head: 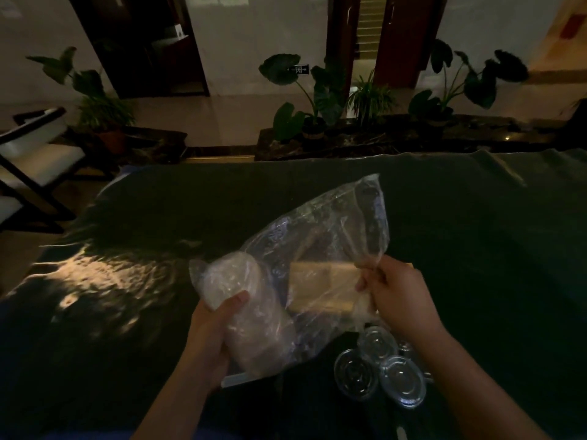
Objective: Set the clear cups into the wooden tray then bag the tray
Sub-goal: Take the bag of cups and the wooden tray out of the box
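Note:
A clear plastic bag [320, 230] is held up over the dark table. My right hand [397, 296] pinches its upper edge. My left hand [219, 325] grips a whitish bundle of folded plastic [232, 281] at the bag's lower left. Through the bag a pale wooden tray [320, 287] shows, blurred by the film; whether it lies inside the bag or behind it I cannot tell. Three clear lidded cups [378, 341] [355, 376] [403, 384] stand on the table below my right wrist, outside the tray.
The table wears a dark green cloth [476, 236] with a patch of light at the left. A white chair [35, 160] stands at the far left. Potted plants [317, 100] line a low ledge behind the table.

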Action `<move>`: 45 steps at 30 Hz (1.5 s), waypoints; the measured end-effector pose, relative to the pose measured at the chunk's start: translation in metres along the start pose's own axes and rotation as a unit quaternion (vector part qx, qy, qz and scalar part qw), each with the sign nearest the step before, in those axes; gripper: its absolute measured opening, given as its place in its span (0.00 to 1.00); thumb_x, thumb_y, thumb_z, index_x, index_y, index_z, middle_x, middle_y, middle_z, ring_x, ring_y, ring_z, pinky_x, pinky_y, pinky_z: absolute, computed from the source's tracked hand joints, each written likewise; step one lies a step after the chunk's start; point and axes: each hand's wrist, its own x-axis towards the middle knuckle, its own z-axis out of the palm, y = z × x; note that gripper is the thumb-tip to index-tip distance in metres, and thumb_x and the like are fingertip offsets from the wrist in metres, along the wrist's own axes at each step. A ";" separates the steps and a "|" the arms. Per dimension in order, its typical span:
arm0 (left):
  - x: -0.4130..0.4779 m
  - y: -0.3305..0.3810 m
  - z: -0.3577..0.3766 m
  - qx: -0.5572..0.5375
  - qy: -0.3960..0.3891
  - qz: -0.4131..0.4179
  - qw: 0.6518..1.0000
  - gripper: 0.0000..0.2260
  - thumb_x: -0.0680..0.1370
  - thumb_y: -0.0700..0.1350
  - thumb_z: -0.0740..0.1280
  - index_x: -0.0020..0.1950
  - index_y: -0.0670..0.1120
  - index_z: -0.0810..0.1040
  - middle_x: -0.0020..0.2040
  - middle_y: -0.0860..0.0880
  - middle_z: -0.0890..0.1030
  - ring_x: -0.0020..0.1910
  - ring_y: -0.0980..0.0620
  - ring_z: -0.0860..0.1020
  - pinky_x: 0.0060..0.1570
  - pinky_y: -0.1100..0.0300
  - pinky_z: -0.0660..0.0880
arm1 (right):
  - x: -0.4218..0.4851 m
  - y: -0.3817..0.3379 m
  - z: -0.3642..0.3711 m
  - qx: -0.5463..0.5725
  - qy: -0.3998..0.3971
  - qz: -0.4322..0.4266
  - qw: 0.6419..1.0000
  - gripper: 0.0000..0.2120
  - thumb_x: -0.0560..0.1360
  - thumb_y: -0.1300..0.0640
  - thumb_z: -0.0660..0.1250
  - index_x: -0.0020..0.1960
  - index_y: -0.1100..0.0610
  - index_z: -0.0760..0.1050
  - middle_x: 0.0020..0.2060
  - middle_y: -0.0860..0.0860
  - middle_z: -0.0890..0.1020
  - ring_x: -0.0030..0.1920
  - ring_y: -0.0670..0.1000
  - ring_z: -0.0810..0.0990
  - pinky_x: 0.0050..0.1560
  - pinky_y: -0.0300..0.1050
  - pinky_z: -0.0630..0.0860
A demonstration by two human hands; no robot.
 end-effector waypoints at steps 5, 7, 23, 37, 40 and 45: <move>0.002 0.019 -0.031 0.089 0.012 0.114 0.989 0.42 0.68 0.53 0.77 0.79 0.59 0.61 0.76 0.43 0.71 0.62 0.49 0.79 0.44 0.54 0.83 | 0.010 -0.022 -0.017 0.272 -0.191 0.011 0.943 0.11 0.80 0.62 0.67 0.46 0.52 0.86 0.36 0.51 0.86 0.31 0.43 0.82 0.33 0.37 0.77; 0.005 0.029 -0.020 0.217 -0.058 0.155 0.962 0.60 0.55 0.65 0.82 0.80 0.65 0.53 0.79 0.51 0.67 0.71 0.52 0.71 0.59 0.47 0.79 | 0.014 -0.030 -0.016 0.297 -0.284 -0.010 0.912 0.07 0.76 0.60 0.69 0.46 0.53 0.86 0.37 0.52 0.86 0.40 0.49 0.84 0.46 0.43 0.80; -0.005 0.012 0.064 0.422 -0.141 0.250 0.860 0.30 0.76 0.41 0.73 0.51 0.80 0.70 0.52 0.73 0.78 0.48 0.68 0.81 0.37 0.71 0.79 | 0.010 -0.003 -0.051 0.204 -0.216 0.066 0.953 0.08 0.80 0.58 0.68 0.57 0.59 0.81 0.45 0.57 0.88 0.34 0.53 0.83 0.35 0.49 0.80; -0.015 0.022 0.044 0.518 -0.143 0.305 0.787 0.26 0.74 0.36 0.74 0.61 0.64 0.73 0.46 0.58 0.82 0.45 0.64 0.81 0.39 0.68 0.79 | 0.016 -0.020 -0.011 0.264 -0.112 0.095 0.953 0.05 0.78 0.51 0.70 0.48 0.52 0.83 0.35 0.49 0.85 0.31 0.47 0.81 0.32 0.40 0.79; -0.015 0.027 0.040 0.489 -0.119 0.308 0.807 0.26 0.73 0.35 0.74 0.55 0.66 0.72 0.48 0.63 0.81 0.45 0.65 0.81 0.38 0.64 0.80 | 0.007 -0.018 -0.011 0.306 -0.134 0.143 0.931 0.27 0.68 0.34 0.74 0.62 0.46 0.77 0.52 0.50 0.85 0.46 0.51 0.88 0.45 0.52 0.86; -0.015 0.035 0.032 0.467 -0.094 0.314 0.821 0.27 0.71 0.36 0.75 0.54 0.67 0.72 0.49 0.69 0.80 0.44 0.64 0.82 0.38 0.71 0.79 | -0.008 -0.009 -0.033 0.130 -0.182 0.079 0.971 0.29 0.71 0.54 0.78 0.68 0.43 0.71 0.48 0.51 0.86 0.40 0.48 0.88 0.36 0.41 0.83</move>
